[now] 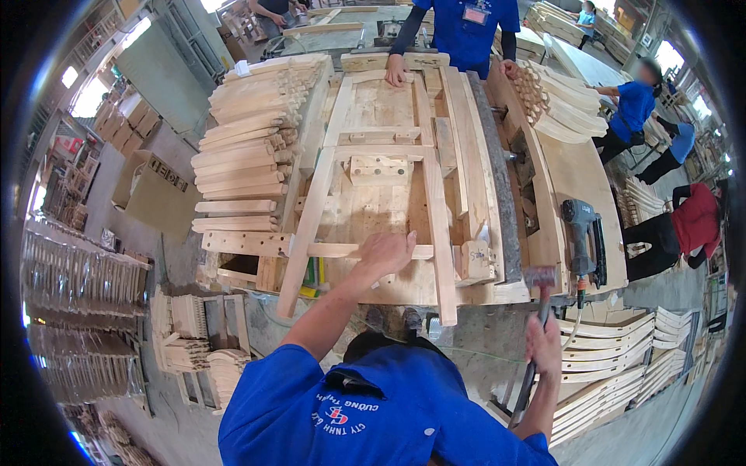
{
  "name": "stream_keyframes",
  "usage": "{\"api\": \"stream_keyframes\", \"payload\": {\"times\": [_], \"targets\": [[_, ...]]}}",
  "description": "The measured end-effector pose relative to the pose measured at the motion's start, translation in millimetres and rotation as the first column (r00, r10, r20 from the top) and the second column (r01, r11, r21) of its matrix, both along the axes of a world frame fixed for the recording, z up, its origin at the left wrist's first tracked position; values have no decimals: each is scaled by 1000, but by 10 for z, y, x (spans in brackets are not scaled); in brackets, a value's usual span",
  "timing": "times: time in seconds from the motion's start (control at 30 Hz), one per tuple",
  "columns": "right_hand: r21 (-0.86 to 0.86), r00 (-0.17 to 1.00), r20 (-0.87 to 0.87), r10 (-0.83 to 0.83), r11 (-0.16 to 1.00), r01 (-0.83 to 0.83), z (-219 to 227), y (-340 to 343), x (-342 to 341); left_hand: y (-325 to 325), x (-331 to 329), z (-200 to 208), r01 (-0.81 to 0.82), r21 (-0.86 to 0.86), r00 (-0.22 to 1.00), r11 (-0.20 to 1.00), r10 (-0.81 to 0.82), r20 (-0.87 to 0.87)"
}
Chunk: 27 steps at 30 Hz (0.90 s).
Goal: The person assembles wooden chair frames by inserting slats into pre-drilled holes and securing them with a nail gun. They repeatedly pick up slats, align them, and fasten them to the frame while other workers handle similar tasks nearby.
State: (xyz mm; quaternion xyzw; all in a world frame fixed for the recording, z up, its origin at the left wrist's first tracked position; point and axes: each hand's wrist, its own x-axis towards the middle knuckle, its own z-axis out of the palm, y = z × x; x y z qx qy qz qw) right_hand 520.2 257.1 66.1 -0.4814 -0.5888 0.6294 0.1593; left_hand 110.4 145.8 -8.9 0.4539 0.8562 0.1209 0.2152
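A pale wooden chair frame [309,217], with two long legs and several crossbars, lies on the workbench [365,289]. Over its nearest crossbar [334,250] my left hand [386,253] is closed, the fingertips partly hidden. To the right, away from the frame, my right hand [543,346] grips the handle of a hammer [542,278], its head raised up beyond my fist. Across the bench a co-worker in a blue shirt [470,35] rests one hand [396,70] on the far end of the frame.
Wooden sticks [241,144] are piled along the bench's left side. A nail gun [583,241] stands at the right edge, with curved wooden parts [563,101] beyond it. More curved slats [614,357] are stacked at lower right. A cardboard box [155,190] sits left; other people work farther off.
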Motion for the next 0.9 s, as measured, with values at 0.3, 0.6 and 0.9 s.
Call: {"api": "stream_keyframes", "payload": {"times": [0.3, 0.6, 0.9], "targets": [[675, 953, 301, 34, 699, -238, -386, 1275, -1128, -1, 10, 111, 2, 25, 1000, 1000, -3, 26], [821, 891, 440, -111, 451, -349, -927, 2119, -2556, 4, -57, 179, 54, 56, 985, 997, -63, 160], [758, 721, 639, -267, 376, -532, -953, 2105, -2994, 112, -209, -26, 198, 27, 970, 980, -200, 141]]}}
